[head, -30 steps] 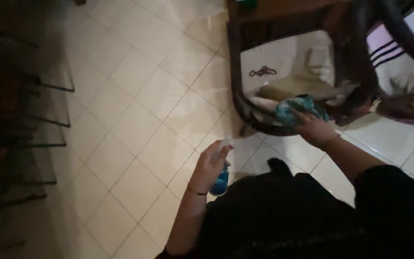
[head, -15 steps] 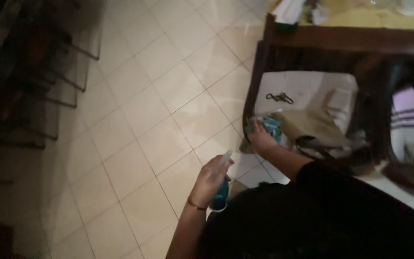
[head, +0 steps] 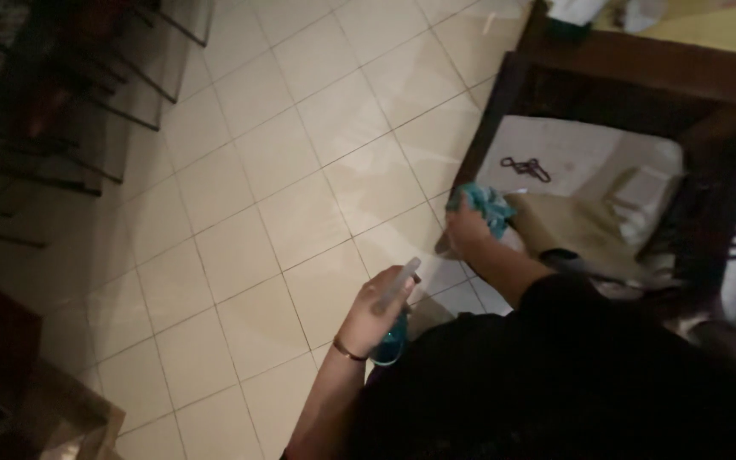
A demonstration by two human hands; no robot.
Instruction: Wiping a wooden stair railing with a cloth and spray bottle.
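The left hand is clamped on a clear spray bottle of blue liquid; the right hand grips a crumpled teal cloth against the dark wooden bench leg.

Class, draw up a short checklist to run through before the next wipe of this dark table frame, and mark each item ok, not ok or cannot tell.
1. Left hand grips the blue spray bottle: ok.
2. Right hand holds the teal cloth: ok.
3. Cloth touches the dark table frame: cannot tell.
4. Nozzle points at the frame: cannot tell.
5. Lighting good enough to see dirt: not ok.
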